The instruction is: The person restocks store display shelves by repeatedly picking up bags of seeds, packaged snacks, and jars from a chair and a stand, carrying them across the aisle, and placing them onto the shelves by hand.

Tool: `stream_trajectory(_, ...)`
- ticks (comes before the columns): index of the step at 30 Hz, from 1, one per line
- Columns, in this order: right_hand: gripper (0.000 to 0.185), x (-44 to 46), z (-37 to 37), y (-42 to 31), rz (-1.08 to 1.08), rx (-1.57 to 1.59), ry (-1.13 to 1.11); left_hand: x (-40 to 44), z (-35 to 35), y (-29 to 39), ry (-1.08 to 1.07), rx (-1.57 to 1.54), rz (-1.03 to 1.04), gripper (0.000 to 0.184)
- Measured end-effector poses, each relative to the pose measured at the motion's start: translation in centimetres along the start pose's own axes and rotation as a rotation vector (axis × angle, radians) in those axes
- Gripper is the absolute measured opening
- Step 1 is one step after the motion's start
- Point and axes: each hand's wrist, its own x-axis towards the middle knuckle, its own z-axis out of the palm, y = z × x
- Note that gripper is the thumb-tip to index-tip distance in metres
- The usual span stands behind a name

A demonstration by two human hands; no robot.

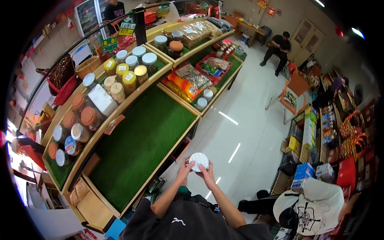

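Observation:
Between my two hands is a round container with a pale, patterned top (199,162), held in front of my chest above the floor. The fingers of my left hand (185,168) curl round its left side. On its right side, my right hand (207,174) grips it, with the thumb near the lower edge. The container's sides are hidden beneath its top. Just to the left of my hands runs the wooden edge of a display stand lined with green turf (140,140).
Lidded jars (90,117) line the stand's upper shelf. Bagged goods (192,78) lie beyond. A person in a white top (316,204) is close at lower right; another sits (278,50) at the back. A folding chair (294,98) stands near packed shelves (310,132).

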Motion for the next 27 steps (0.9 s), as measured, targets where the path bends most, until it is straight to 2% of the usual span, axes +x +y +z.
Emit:
stream_trajectory(1, 0.071, 1.7, 0.9, -0.6, 0.033, -0.009, 0.018, 1.3, -0.4, 2.4, -0.007, 0.119, -0.086, 0.054)
stream_trajectory(2, 0.071, 3.4, 1.8, -1.2, 0.037, -0.028, 0.013, 3.4, -1.0, 3.3, -0.001, 0.099, -0.085, 0.054)
stream_trajectory(4, 0.070, 6.5, 3.2, -1.8, 0.068, 0.079, 0.016, 7.0, -2.1, 4.7, -0.022, 0.263, -0.023, 0.055)
stream_trajectory(5, 0.069, 8.2, 3.7, -2.0, 0.022, 0.106, 0.033, 8.0, -1.9, 6.4, -0.050, 0.227, 0.020, 0.059)
stream_trajectory(9, 0.067, 13.8, 5.4, -7.6, 0.027, 0.152, 0.008, 13.6, -0.5, 12.4, -0.087, 0.469, -0.013, 0.069)
stream_trajectory(13, 0.069, 19.9, 7.6, -13.6, -0.054, 0.149, 0.072, 19.8, 2.3, 17.6, -0.092, 0.323, 0.017, 0.068)
stream_trajectory(14, 0.070, 21.8, 7.9, -14.8, -0.076, 0.175, 0.069, 22.1, 2.7, 18.6, -0.100, 0.442, 0.086, 0.067)
stream_trajectory(18, 0.074, 28.4, 8.4, -20.8, -0.131, 0.265, -0.008, 28.5, 6.0, 23.3, -0.103, 0.412, 0.355, 0.069)
stream_trajectory(22, 0.069, 36.1, 8.5, -27.7, -0.201, 0.221, -0.133, 35.1, 8.8, 28.5, -0.053, 0.456, 0.492, 0.074)
stream_trajectory(24, 0.054, 39.5, 9.2, -31.3, -0.242, 0.171, -0.212, 38.1, 10.1, 30.9, 0.026, 0.520, 0.517, 0.067)
stream_trajectory(27, 0.047, 45.2, 9.3, -36.5, -0.197, 0.109, -0.292, 42.3, 12.2, 33.5, 0.275, 0.709, 0.634, 0.060)
